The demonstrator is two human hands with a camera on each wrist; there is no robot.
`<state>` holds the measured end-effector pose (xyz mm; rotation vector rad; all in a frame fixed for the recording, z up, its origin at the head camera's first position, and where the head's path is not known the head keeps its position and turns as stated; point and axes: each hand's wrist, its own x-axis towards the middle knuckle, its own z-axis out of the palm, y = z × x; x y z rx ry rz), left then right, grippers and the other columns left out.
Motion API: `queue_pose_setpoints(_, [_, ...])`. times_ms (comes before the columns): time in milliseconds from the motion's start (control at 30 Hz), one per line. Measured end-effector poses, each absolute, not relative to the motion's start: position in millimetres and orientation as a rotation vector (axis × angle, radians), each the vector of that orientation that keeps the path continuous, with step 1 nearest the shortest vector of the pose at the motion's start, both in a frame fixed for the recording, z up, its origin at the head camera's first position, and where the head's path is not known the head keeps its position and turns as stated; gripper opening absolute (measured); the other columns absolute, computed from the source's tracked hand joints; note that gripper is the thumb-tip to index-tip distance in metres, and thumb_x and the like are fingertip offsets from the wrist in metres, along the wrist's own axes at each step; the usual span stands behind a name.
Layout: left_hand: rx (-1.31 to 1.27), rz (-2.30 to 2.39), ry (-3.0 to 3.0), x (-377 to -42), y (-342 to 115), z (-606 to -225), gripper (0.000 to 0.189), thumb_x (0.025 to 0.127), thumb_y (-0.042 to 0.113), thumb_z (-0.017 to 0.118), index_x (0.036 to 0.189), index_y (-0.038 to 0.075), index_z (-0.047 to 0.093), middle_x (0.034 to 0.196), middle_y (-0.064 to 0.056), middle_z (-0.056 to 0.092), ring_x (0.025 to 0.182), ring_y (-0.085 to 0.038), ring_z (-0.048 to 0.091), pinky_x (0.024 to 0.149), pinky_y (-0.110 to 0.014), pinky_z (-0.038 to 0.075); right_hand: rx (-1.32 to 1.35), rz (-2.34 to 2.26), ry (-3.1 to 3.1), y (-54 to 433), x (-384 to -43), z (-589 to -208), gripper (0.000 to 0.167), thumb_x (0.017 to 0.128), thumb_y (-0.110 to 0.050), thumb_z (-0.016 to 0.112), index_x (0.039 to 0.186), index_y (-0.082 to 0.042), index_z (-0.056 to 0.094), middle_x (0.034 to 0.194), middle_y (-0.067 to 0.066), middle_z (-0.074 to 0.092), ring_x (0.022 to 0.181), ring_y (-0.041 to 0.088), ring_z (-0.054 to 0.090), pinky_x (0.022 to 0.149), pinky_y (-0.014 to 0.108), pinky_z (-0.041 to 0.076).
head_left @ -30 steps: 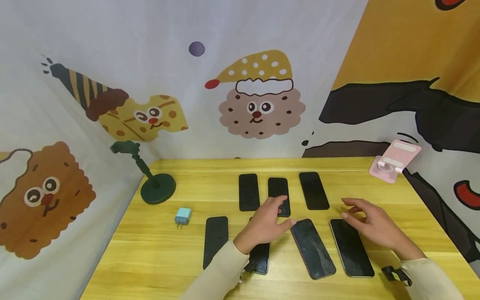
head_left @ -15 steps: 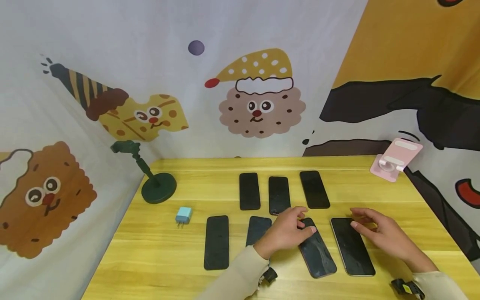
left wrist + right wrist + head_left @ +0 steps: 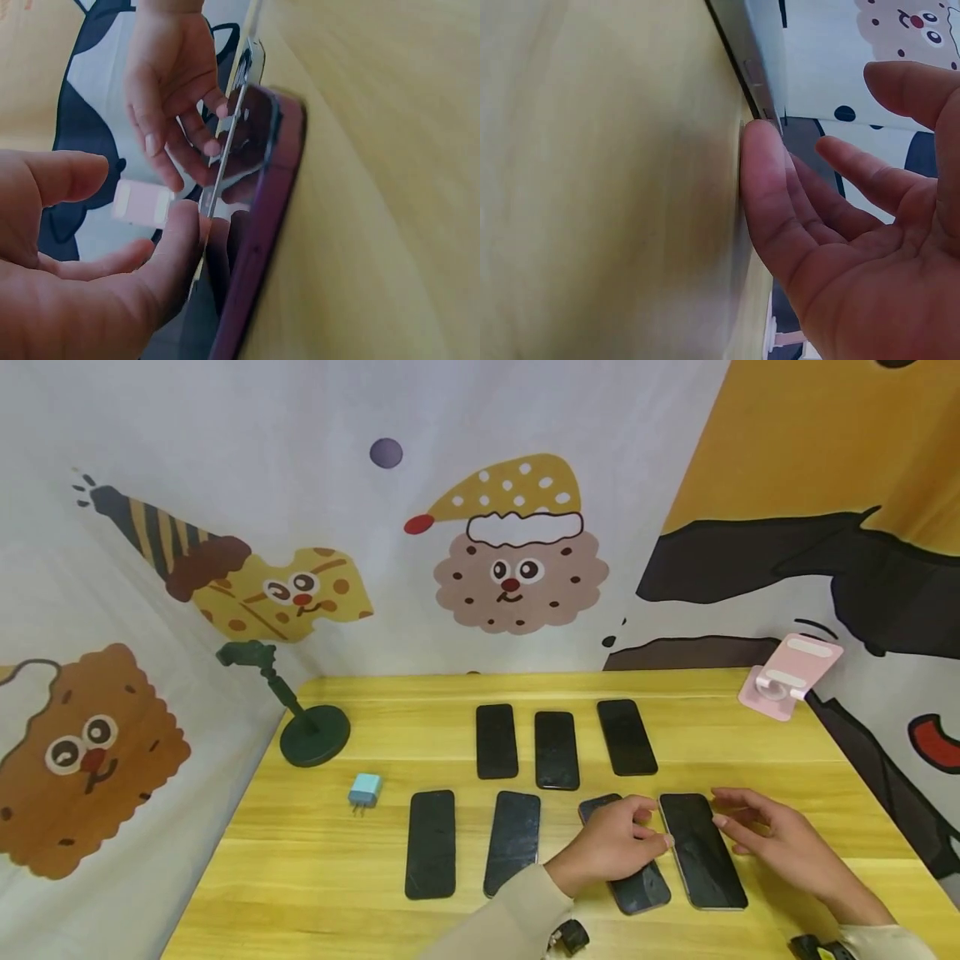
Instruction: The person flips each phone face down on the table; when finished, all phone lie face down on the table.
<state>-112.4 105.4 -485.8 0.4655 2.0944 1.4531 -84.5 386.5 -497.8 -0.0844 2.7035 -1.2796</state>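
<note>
A black smartphone with a silver edge point(image 3: 705, 868) lies at the right end of the front row on the table. My left hand point(image 3: 615, 843) hovers over the neighbouring phone point(image 3: 639, 892), thumb tip right at the silver-edged phone's left side. In the left wrist view that neighbouring phone point(image 3: 262, 225) shows a purple-red edge. On the other side, my right hand point(image 3: 783, 839) has its thumb and fingertips by the silver-edged phone's right edge. The right wrist view shows one fingertip point(image 3: 763, 142) down at table level against the phone's side point(image 3: 754, 56). Fingers of both hands are relaxed.
Two more phones, a left one point(image 3: 431, 845) and one beside it point(image 3: 513, 839), lie in the front row. Behind them are three phones point(image 3: 557, 750). A blue charger plug point(image 3: 365, 790), dark green stand point(image 3: 315, 737) and pink folding stand point(image 3: 797, 667) stand farther out.
My left hand has moved right and nearer, from over the left phones to the silver-edged phone's left side. My right hand has shifted slightly right and nearer, to its right edge. The phones lie still.
</note>
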Motion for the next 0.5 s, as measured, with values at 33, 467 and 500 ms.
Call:
queue_pose_setpoints(33, [0.451, 1.444, 2.092, -111.9, 107.2, -484.7, 0.049, 0.101, 0.034, 0.073, 0.147, 0.023, 0.06, 0.139, 0.002, 0.068, 0.11, 0.0, 0.07, 0.084, -0.021, 0.058, -0.072, -1.287, 2.688, 385.3, -83.9, -497.1, 0.057, 0.108, -0.031, 0.065, 0.15, 0.005, 0.051, 0.141, 0.029, 0.063, 0.097, 0.0, 0.07, 0.071, 0.03, 0.064])
queue_pose_setpoints(467, [0.281, 1.528, 2.014, -109.7, 127.9, -484.0, 0.054, 0.098, 0.026, 0.078, 0.148, 0.02, 0.059, 0.138, -0.003, 0.07, 0.117, -0.014, 0.072, 0.091, -0.027, 0.059, 0.042, -1.29, 2.632, 378.8, -81.6, -494.2, 0.062, 0.106, -0.035, 0.067, 0.148, 0.008, 0.052, 0.145, 0.032, 0.059, 0.096, 0.002, 0.07, 0.071, 0.03, 0.065])
queue_pose_setpoints(500, [0.275, 1.534, 2.016, -109.6, 129.4, -484.3, 0.054, 0.098, 0.026, 0.078, 0.149, 0.02, 0.058, 0.137, -0.003, 0.07, 0.118, -0.014, 0.071, 0.091, -0.027, 0.059, 0.05, -1.285, 2.636, 378.8, -81.9, -494.3, 0.063, 0.106, -0.036, 0.067, 0.149, 0.008, 0.052, 0.145, 0.031, 0.059, 0.096, 0.002, 0.07, 0.071, 0.03, 0.065])
